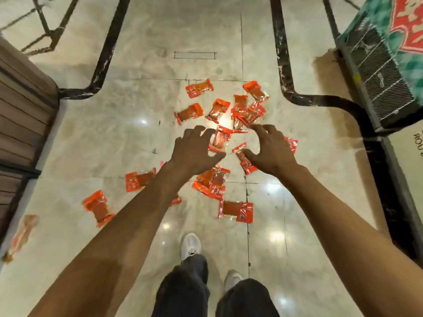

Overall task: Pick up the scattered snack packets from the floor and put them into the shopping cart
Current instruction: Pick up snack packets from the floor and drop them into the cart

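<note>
Several red-orange snack packets lie scattered over the glossy marble floor (142,106), mostly ahead of me. One packet (220,138) lies between my two hands. My left hand (194,148) hovers above the floor with fingers spread and nothing in it. My right hand (269,149) is stretched out beside it, fingers apart, over another packet (246,164). More packets lie nearer my feet, such as one (237,211) in front and one (97,208) to the left. The shopping cart (377,72), a metal mesh basket, stands at the upper right.
Green boxes with red print (402,26) rest in or on the cart. A brown slatted structure (20,115) lines the left edge. A pale wrapper (21,236) lies at the lower left. My white shoes (191,244) and dark trousers are below.
</note>
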